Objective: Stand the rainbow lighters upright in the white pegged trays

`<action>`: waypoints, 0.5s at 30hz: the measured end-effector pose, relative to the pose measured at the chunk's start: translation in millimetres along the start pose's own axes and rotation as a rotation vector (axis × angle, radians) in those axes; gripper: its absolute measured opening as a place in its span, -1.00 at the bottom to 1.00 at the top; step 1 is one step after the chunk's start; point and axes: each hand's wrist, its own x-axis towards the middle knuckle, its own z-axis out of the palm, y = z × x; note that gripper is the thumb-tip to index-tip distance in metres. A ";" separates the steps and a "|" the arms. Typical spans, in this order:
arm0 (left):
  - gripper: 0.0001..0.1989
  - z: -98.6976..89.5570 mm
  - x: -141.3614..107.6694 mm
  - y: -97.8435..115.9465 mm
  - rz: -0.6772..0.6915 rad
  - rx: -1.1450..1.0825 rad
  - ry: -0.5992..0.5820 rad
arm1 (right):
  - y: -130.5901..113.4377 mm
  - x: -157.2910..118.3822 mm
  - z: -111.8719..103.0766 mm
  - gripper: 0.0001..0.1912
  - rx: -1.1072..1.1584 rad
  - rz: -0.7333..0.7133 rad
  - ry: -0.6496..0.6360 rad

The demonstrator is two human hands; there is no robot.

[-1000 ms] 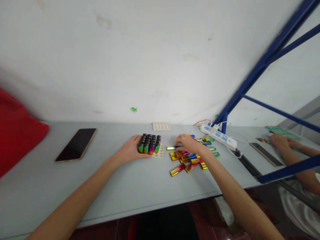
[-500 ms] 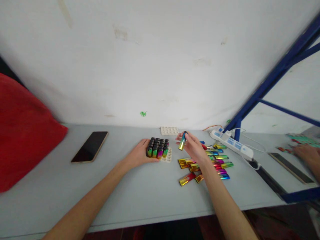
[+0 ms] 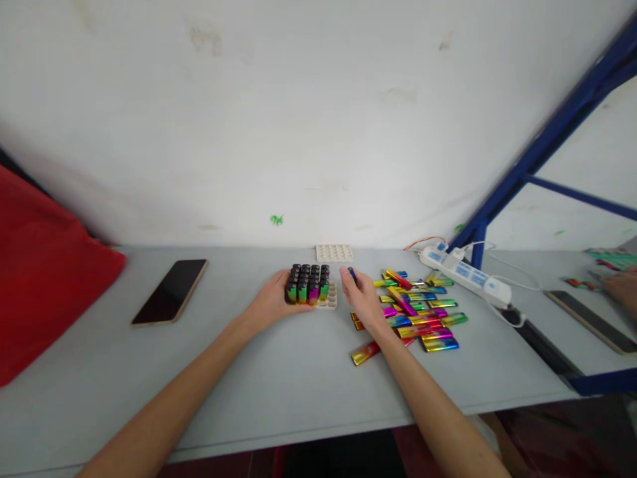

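Black-topped lighters stand upright in rows in a white holed tray; bare holes show on its right side. My left hand is wrapped round the left side of this block, thumb along the front and fingers behind. Just right of the tray, my right hand is closed on a lighter; only its dark upper end shows, the rest hidden by the fingers. Under and beyond my right forearm lies a loose pile of shiny multicoloured lighters.
A second white tray lies against the wall. At left are a phone and a red cloth. A white power strip with cables and a blue metal frame stand right. Another person's hand is at far right.
My right hand has turned and drawn slightly left and down with the lighter, whose shiny body is now hidden. My left hand stays on the block. The view has shifted slightly.
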 end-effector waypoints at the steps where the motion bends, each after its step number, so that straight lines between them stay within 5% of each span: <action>1: -0.11 -1.0 0.0 0.4 0.001 0.001 -0.001 | -0.4 -1.3 0.7 -0.13 -0.008 0.015 0.014; 8: -0.10 -3.4 0.0 0.9 0.010 0.005 -0.002 | -8.9 -4.6 6.5 -0.34 -0.042 0.025 0.033; 15: -0.01 -3.8 1.6 -0.9 0.018 0.022 0.008 | -7.4 -10.0 4.1 -0.30 -0.039 -0.043 -0.051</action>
